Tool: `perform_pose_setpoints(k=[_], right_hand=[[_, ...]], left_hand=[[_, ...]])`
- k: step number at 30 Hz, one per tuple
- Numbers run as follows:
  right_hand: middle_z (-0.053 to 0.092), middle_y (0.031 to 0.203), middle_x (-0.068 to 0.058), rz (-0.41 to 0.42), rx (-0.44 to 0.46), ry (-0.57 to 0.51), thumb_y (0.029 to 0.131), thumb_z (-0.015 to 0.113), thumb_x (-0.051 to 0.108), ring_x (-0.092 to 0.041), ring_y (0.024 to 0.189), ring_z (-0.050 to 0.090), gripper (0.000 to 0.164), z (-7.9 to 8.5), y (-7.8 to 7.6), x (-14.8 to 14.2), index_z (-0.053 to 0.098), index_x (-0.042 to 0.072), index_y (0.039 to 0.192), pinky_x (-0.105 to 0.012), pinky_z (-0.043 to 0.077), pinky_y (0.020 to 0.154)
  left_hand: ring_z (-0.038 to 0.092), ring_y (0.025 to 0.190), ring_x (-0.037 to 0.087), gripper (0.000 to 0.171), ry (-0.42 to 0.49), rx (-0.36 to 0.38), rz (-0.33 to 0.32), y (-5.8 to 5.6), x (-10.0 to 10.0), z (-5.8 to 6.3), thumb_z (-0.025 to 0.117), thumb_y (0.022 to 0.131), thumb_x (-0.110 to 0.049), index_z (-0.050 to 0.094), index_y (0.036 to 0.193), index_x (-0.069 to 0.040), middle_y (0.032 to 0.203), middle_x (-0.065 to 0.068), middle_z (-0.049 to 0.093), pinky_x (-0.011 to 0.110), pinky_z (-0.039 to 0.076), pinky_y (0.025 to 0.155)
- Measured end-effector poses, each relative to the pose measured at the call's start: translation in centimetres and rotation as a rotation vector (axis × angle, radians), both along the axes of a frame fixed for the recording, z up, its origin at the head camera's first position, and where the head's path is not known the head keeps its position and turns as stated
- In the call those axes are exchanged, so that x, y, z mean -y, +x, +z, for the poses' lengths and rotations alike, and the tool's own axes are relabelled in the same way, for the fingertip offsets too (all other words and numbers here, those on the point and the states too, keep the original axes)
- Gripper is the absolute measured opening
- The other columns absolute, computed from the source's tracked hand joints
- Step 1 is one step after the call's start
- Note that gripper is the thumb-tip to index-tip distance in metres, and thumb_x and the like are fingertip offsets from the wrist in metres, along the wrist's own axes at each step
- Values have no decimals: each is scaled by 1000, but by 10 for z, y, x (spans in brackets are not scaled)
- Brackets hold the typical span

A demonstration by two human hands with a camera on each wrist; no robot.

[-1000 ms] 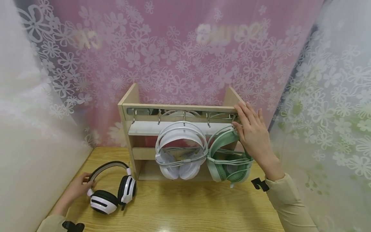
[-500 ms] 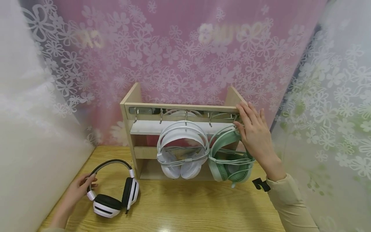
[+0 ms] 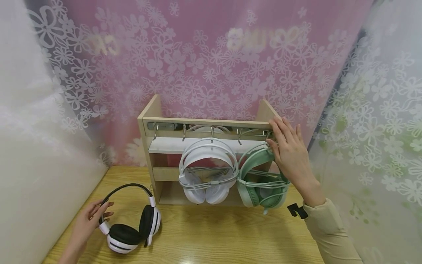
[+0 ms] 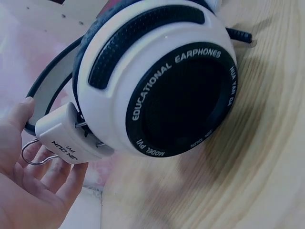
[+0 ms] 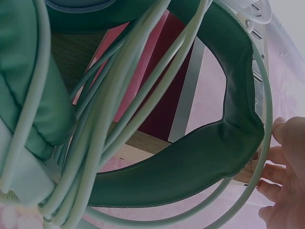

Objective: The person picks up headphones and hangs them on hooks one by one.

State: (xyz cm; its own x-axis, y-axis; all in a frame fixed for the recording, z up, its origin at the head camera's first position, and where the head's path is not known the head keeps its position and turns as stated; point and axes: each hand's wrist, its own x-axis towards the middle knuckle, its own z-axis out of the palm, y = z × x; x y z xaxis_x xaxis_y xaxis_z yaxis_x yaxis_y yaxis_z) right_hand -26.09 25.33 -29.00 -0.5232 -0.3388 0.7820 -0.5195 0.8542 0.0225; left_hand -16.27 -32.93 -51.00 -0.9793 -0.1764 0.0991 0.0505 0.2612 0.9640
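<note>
My left hand [image 3: 87,223] holds black-and-white headphones [image 3: 153,220] by the left side of the headband, thumb on one side and fingers on the other. Their ear cups are low over the table, pads facing up; in the left wrist view one white cup [image 4: 112,112] reads "EDUCATIONAL EARPHONES". My right hand [image 3: 291,156] rests on the top right corner of a wooden rack [image 3: 206,121], fingers fairly straight. Just below it, green headphones [image 3: 258,159] with a bundled cable hang from the rack's right end. White headphones [image 3: 206,156] hang at the middle hook.
Several metal hooks line the rack's front; the leftmost hook [image 3: 155,131] and its neighbour bear nothing. A white shelf [image 3: 165,145] runs behind them. The rack stands on a wood-grain table [image 3: 204,234], with flowered curtains [image 3: 204,55] behind and at the sides.
My left hand has shifted slightly and turned the black-and-white headphones, so their black ear pads now face up more. The right hand stays on the rack corner.
</note>
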Motion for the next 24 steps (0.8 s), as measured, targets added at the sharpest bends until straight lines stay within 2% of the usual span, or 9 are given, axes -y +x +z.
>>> perform_pose_setpoints(k=[4,11,13,19,24], right_hand=[[42,157,-17,-1,-5,1,106,54,29,-30,152,27,55,0,0,0,42,5,154,-57,9,124],[42,157,-17,-5,4,1,105,55,27,-30,153,26,55,1,0,0,41,5,154,-57,9,124],[42,157,-17,-4,8,2,105,56,26,-30,153,26,56,1,0,0,41,5,154,-57,8,124],[41,157,-16,-1,8,-3,105,56,26,-31,152,27,56,0,0,0,41,6,154,-57,8,124],[42,157,-17,3,0,-3,106,53,29,-31,152,27,55,0,-1,-1,42,5,154,-57,8,124]], left_hand=[[73,88,6,28,39,-31,13,5,-5,0,52,108,-26,52,132,-13,105,-26,70,22,58,73],[74,86,7,52,82,-38,61,9,-12,-1,54,106,-27,38,146,3,103,-21,73,21,58,72],[74,85,7,50,92,-35,72,10,-12,-2,55,106,-27,40,145,1,102,-21,73,22,58,71],[74,83,6,32,144,-38,87,12,-12,-4,57,105,-26,51,136,-18,101,-21,74,22,58,71],[73,83,5,30,173,-29,91,15,-12,-6,57,105,-27,51,134,-22,102,-23,73,23,59,71]])
